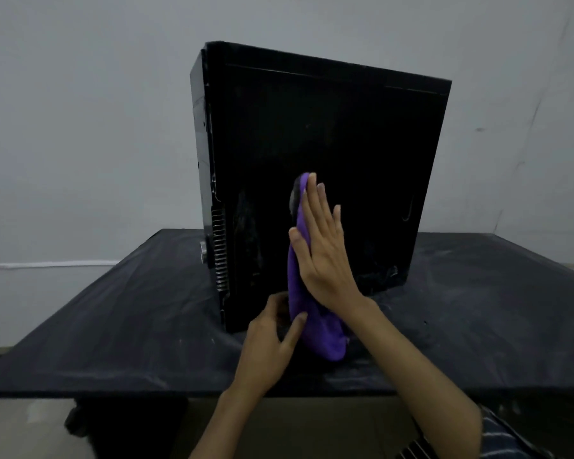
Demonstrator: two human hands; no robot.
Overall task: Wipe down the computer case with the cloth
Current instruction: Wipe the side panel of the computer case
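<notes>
A: From the head view, how much room is there around the case (328, 144)?

B: It is standing upright on the dark tabletop (113, 319), towards the back. Bare tabletop is showing to its left and right and along the near edge; a grey wall (80, 127) is rising behind.

A: And the cloth (312, 326)?

B: Purple, lying against the case's near side panel, low and left of middle, its lower end hanging down by the tabletop.

A: The hands?

B: The right hand (325, 253) is pressing the cloth flat onto the panel, fingers straight. The left hand (272, 339) is sitting just below, its thumb touching the cloth's lower part; its fingers are blurred, so I cannot tell the grip.
</notes>
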